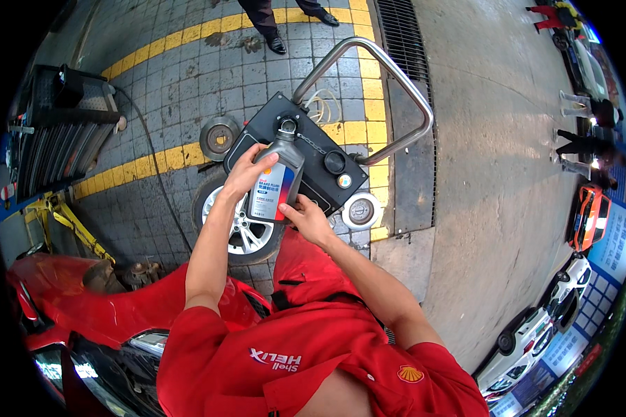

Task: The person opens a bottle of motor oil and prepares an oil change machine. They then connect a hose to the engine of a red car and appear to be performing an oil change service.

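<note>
My left hand (247,171) grips the left side of a grey plastic bottle (274,197) with a white, blue and red label, and my right hand (302,213) holds its lower right part. The bottle's neck is at a round fitting on the black top panel (247,140) of a machine with a bent steel handle (421,101); I cannot tell whether liquid flows. A chain lies beside a round black cap (334,162) on that panel. A wheel (245,240) lies on the tiles below the bottle, and metal discs (220,134) lie on either side of the machine.
A red car (111,309) with a yellow lift arm (83,236) is at lower left, a tool cabinet (66,146) and hose at left. Another person's legs (264,19) stand at the top. A floor grate (407,42), parked cars (589,219) and several people are to the right.
</note>
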Action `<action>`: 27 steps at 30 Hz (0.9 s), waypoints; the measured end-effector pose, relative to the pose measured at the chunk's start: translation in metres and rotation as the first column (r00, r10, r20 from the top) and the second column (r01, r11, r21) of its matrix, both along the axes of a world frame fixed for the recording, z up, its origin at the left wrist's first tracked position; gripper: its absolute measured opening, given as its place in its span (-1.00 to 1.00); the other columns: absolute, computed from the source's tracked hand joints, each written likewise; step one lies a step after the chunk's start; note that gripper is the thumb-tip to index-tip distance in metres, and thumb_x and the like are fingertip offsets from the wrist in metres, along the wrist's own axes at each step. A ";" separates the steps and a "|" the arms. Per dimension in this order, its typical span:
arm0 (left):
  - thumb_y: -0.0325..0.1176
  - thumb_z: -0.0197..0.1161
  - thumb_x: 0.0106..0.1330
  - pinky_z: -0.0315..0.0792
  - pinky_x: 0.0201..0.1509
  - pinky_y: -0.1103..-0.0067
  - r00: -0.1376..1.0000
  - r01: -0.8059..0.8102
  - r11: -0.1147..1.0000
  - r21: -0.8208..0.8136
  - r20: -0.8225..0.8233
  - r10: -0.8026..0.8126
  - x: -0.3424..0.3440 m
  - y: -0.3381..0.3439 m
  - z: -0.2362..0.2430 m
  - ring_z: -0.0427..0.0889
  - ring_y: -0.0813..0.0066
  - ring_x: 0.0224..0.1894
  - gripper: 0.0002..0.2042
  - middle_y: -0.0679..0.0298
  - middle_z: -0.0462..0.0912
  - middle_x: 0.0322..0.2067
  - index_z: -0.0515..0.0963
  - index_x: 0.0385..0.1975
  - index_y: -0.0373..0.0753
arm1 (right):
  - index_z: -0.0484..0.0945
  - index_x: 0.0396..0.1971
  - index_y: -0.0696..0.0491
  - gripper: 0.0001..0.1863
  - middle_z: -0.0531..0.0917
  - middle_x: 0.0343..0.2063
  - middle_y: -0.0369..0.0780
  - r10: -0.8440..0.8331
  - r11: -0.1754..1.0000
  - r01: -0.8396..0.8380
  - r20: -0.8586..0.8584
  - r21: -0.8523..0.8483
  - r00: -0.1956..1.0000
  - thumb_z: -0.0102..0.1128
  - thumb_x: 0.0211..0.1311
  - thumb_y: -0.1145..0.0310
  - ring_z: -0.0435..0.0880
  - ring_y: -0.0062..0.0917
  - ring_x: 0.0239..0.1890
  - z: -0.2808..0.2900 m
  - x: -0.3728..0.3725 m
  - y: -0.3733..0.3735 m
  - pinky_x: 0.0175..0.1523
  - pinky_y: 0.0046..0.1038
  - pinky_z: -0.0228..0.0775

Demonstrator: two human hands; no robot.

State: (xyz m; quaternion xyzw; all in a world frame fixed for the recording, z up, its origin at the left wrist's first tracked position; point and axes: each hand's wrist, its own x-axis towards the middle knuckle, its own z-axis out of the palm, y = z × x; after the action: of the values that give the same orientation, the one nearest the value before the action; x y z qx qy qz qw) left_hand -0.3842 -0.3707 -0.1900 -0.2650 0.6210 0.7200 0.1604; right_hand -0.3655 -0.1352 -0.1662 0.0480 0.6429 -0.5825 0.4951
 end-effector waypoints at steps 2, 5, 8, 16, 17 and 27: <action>0.00 0.44 0.42 0.51 0.08 0.54 1.000 -0.008 1.000 0.008 0.004 0.008 0.000 0.000 -0.001 0.63 0.56 -0.04 -0.51 0.25 0.69 -0.07 0.57 0.11 -0.26 | 0.43 0.30 0.27 -0.38 0.72 0.09 -0.01 -0.003 1.000 0.003 -0.004 0.003 1.000 0.33 0.53 0.11 0.76 -0.41 0.05 -0.005 0.002 0.000 0.05 -0.40 0.66; -0.02 0.45 0.41 0.51 0.07 0.54 1.000 0.002 1.000 0.008 0.014 -0.002 0.001 0.000 0.002 0.63 0.57 -0.05 -0.52 0.26 0.69 -0.08 0.58 0.11 -0.25 | 0.45 0.28 0.27 -0.41 0.75 0.03 -0.03 -0.048 0.997 0.044 -0.060 -0.069 0.997 0.33 0.53 0.11 0.77 -0.44 0.00 -0.034 0.012 0.003 0.04 -0.42 0.65; -0.04 0.45 0.41 0.51 0.06 0.55 1.000 -0.002 1.000 -0.011 0.013 0.002 0.000 -0.002 0.004 0.63 0.57 -0.06 -0.54 0.28 0.69 -0.09 0.59 0.11 -0.24 | 0.45 0.27 0.28 -0.41 0.76 -0.01 -0.06 -0.017 0.999 0.016 -0.037 -0.032 0.999 0.35 0.52 0.14 0.78 -0.46 -0.04 -0.011 0.004 -0.001 0.05 -0.42 0.64; 0.02 0.45 0.40 0.49 0.12 0.51 0.999 0.054 0.996 -0.077 0.011 -0.053 0.001 -0.007 -0.014 0.63 0.51 0.00 -0.45 0.26 0.69 -0.03 0.56 0.23 -0.21 | 0.57 0.16 0.19 -0.48 0.77 -0.14 -0.20 0.043 0.999 -0.032 -0.278 0.044 0.960 0.36 0.49 0.06 0.74 -0.57 -0.16 -0.043 0.012 0.002 -0.06 -0.42 0.62; 0.01 0.44 0.42 0.50 0.12 0.52 1.000 0.013 0.991 -0.133 -0.023 -0.016 0.000 0.001 -0.001 0.64 0.51 0.00 -0.47 0.29 0.70 -0.02 0.57 0.23 -0.20 | 0.59 0.09 0.20 -0.44 0.77 -0.18 -0.13 0.150 0.978 -0.099 -0.292 0.183 0.945 0.36 0.46 -0.03 0.76 -0.46 -0.17 -0.040 0.008 0.004 -0.06 -0.33 0.61; -0.10 0.36 0.51 0.51 -0.12 0.59 0.996 -0.078 0.991 0.110 -0.043 0.083 -0.004 0.012 0.009 0.62 0.60 -0.21 -0.66 0.35 0.67 -0.17 0.55 0.05 -0.21 | 0.51 0.25 0.24 -0.40 0.77 0.00 -0.05 0.054 0.998 -0.047 -0.221 0.034 0.974 0.30 0.53 0.02 0.77 -0.45 -0.05 -0.025 0.005 0.007 0.05 -0.36 0.63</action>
State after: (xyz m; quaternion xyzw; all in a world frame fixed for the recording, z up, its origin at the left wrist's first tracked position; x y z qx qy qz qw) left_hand -0.3886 -0.3588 -0.1815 -0.2636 0.5736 0.7646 0.1303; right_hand -0.3604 -0.1281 -0.1912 -0.0264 0.7035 -0.5621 0.4342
